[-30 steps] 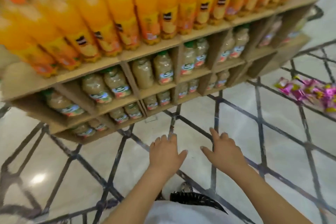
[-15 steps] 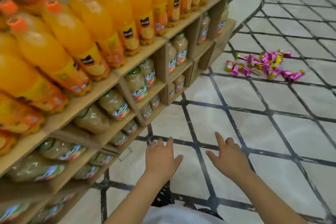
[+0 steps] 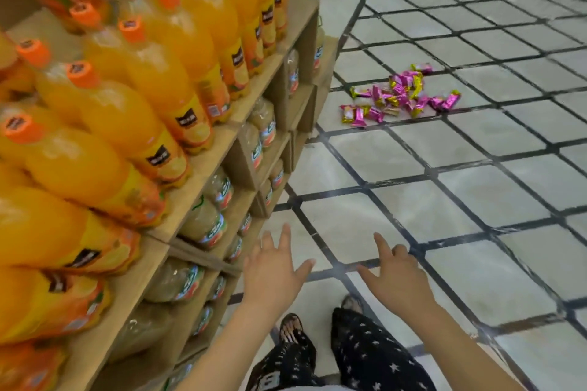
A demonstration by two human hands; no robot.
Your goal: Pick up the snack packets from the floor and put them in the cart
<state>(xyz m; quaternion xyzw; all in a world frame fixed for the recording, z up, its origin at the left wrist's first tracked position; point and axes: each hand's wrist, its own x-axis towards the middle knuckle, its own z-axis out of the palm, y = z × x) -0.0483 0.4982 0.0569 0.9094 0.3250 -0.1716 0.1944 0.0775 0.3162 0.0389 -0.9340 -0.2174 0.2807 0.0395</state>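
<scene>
At far left, a wooden shelf [image 3: 222, 136] is stacked with orange juice bottles [image 3: 152, 73] on top and paler drink bottles [image 3: 203, 222] in the lower compartments. Just beside its lower edge, the left hand [image 3: 273, 270] is held out low, fingers spread and relaxed, nothing grasped. To its right and apart from it, the right hand [image 3: 397, 279] is extended over the tiled floor [image 3: 476, 200], forefinger and thumb out, the other fingers loosely curled, nothing held. Sandalled feet [image 3: 290, 327] are seen beneath the hands. Further right and well ahead, the snack packets [image 3: 397, 95], in pink and gold wrappers, lie in a loose heap on the floor near the shelf's far corner, well apart from both hands. No cart is in view.

Step judged: approach; no packet collected yet.

Risks noted:
- The left arm is close to the shelf, so a bottle could be knocked if the path drifts left.
- The tiles look polished, so a slip is possible when bending.
- The packets are small and overlapped, so some could be dropped or missed in a hurried scoop.
- The cart's place is unknown, so the carry may be long
</scene>
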